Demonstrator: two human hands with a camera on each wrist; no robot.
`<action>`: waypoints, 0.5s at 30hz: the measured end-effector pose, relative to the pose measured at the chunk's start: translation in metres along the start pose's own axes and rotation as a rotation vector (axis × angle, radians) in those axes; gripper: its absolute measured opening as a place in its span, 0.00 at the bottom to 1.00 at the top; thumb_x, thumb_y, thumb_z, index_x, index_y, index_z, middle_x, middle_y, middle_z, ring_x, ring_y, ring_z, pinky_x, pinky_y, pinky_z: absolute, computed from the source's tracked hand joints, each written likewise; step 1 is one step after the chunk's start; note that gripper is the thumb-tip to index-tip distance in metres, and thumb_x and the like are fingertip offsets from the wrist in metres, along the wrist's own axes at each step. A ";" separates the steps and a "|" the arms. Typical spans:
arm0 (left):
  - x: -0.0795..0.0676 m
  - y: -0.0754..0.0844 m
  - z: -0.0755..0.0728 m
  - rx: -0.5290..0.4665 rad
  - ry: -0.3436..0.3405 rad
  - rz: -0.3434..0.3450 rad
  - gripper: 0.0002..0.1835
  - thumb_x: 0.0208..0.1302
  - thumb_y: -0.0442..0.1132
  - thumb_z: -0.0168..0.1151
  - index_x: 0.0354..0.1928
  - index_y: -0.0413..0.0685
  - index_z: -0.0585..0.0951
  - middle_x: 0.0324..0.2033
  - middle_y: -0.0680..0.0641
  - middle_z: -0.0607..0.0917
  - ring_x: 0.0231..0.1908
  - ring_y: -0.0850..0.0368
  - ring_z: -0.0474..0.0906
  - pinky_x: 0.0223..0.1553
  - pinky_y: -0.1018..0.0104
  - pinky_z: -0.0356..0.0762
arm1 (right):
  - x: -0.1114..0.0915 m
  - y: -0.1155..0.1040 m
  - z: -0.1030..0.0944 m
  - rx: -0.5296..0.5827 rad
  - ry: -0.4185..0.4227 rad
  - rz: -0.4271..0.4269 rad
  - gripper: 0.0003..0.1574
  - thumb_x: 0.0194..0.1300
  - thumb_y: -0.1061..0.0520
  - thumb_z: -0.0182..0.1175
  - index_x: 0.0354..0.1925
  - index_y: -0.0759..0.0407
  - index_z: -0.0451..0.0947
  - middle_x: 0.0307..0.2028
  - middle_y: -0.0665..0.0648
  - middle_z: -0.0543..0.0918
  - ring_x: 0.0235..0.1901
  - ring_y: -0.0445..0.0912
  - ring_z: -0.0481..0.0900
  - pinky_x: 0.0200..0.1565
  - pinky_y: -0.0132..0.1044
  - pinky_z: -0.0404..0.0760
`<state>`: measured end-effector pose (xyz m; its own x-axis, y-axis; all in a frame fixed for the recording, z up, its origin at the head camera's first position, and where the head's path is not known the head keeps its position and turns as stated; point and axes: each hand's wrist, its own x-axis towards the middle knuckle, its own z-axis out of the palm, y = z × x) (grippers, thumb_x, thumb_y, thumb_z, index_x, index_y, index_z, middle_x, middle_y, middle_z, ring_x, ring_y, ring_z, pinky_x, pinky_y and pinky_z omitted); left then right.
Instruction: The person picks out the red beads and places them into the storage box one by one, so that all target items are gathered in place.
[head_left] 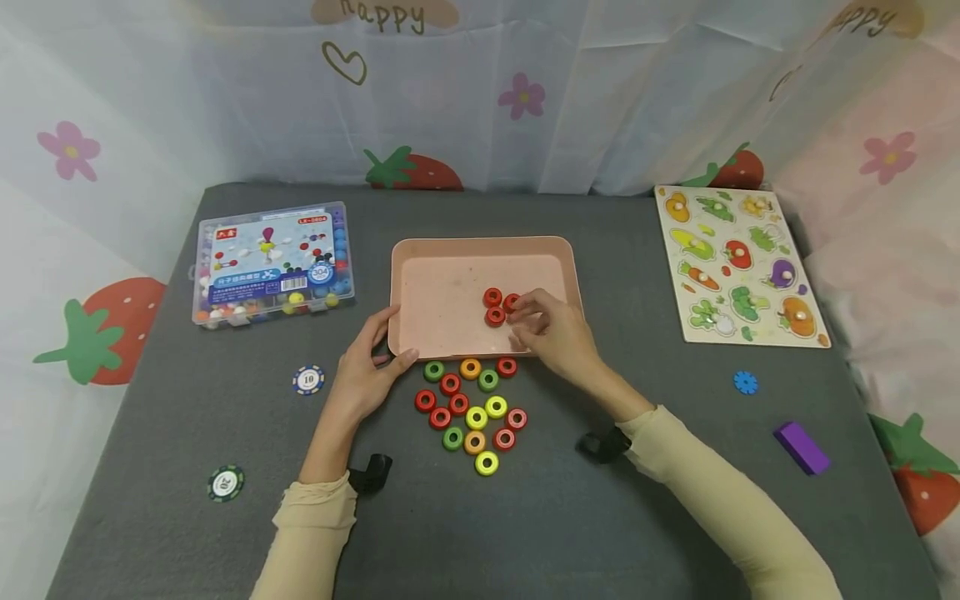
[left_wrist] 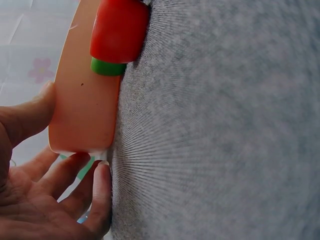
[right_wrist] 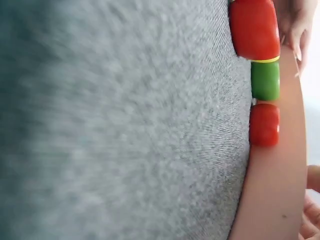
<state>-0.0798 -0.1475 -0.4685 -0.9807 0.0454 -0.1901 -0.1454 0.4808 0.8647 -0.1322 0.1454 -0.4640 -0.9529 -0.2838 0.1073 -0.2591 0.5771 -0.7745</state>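
A pink tray [head_left: 435,292] lies on the grey table, with several red rings [head_left: 494,317] inside on its right half. My left hand [head_left: 360,375] grips its near left corner. In the left wrist view the thumb [left_wrist: 37,112] rests on the rim and the other fingers lie along the short side. My right hand [head_left: 551,333] is over the right part of the tray, its bent fingers at the rightmost red ring [head_left: 512,303]. The thumb appears apart from that ring. In front of the tray lie several red, green, yellow, orange and pink rings [head_left: 476,417].
A clear box of coloured beads [head_left: 273,262] stands at the back left. A wooden vegetable puzzle board [head_left: 742,267] lies at the back right. Two poker chips [head_left: 308,380] are on the left; a blue disc [head_left: 746,382] and a purple block [head_left: 802,447] are on the right.
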 end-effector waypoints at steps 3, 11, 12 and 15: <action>0.000 0.000 0.000 0.000 -0.001 -0.003 0.39 0.68 0.46 0.66 0.77 0.61 0.60 0.75 0.42 0.63 0.74 0.44 0.59 0.66 0.45 0.70 | -0.006 -0.004 -0.003 0.031 0.001 -0.076 0.16 0.60 0.65 0.70 0.47 0.60 0.80 0.40 0.54 0.87 0.31 0.43 0.81 0.33 0.38 0.80; 0.001 0.000 0.000 0.005 0.005 -0.001 0.39 0.68 0.46 0.66 0.77 0.60 0.60 0.75 0.41 0.63 0.74 0.44 0.59 0.66 0.45 0.70 | -0.027 -0.025 -0.006 0.113 -0.148 -0.225 0.16 0.59 0.65 0.71 0.46 0.59 0.81 0.36 0.52 0.84 0.31 0.41 0.79 0.30 0.38 0.80; 0.000 0.000 0.000 0.004 0.004 0.000 0.39 0.68 0.45 0.66 0.77 0.60 0.60 0.75 0.41 0.63 0.74 0.44 0.59 0.66 0.45 0.70 | -0.030 -0.028 -0.005 0.125 -0.184 -0.222 0.16 0.59 0.65 0.71 0.46 0.59 0.81 0.37 0.53 0.84 0.30 0.40 0.79 0.30 0.37 0.79; 0.000 0.001 0.000 0.003 0.004 0.005 0.39 0.68 0.45 0.66 0.77 0.59 0.60 0.75 0.41 0.63 0.74 0.44 0.59 0.66 0.45 0.70 | -0.036 -0.032 0.002 0.144 -0.288 -0.224 0.19 0.58 0.64 0.73 0.48 0.58 0.82 0.41 0.55 0.85 0.27 0.40 0.78 0.28 0.34 0.79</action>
<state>-0.0799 -0.1472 -0.4681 -0.9820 0.0442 -0.1835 -0.1397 0.4834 0.8642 -0.0893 0.1361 -0.4445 -0.7865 -0.6057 0.1203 -0.4116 0.3689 -0.8334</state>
